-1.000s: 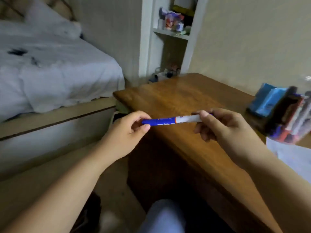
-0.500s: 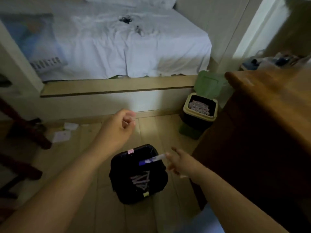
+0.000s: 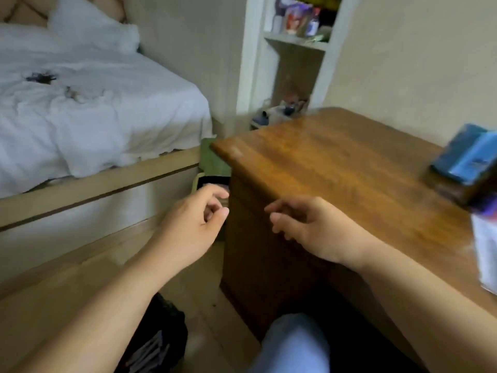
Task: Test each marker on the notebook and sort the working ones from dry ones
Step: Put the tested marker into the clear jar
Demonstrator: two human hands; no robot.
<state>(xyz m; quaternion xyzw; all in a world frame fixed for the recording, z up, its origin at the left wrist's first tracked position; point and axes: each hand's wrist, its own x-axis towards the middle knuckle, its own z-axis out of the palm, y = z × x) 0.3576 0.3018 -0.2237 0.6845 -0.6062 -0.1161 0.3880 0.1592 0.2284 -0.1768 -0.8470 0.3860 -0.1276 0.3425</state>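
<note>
My left hand [image 3: 196, 224] hovers left of the wooden desk [image 3: 336, 168], fingers loosely curled, holding nothing. My right hand [image 3: 309, 227] hangs over the desk's near left edge, fingers relaxed and empty. No marker is in either hand. A blurred container of markers [image 3: 486, 238] stands at the desk's right edge, cut off by the frame. A black bin [image 3: 158, 337] sits on the floor under my left forearm. The notebook is not visible.
A blue box [image 3: 468, 157] lies at the desk's far right. A green bin [image 3: 212, 173] stands between desk and bed. The bed with white sheets [image 3: 94, 109] fills the left. A shelf niche [image 3: 295, 49] is behind the desk. My knee [image 3: 295, 345] shows at the bottom.
I held the blue marker in both hands, then my right hand let it fall into the black floor bin. Now both hands are empty and my view has swung back to the desk.
</note>
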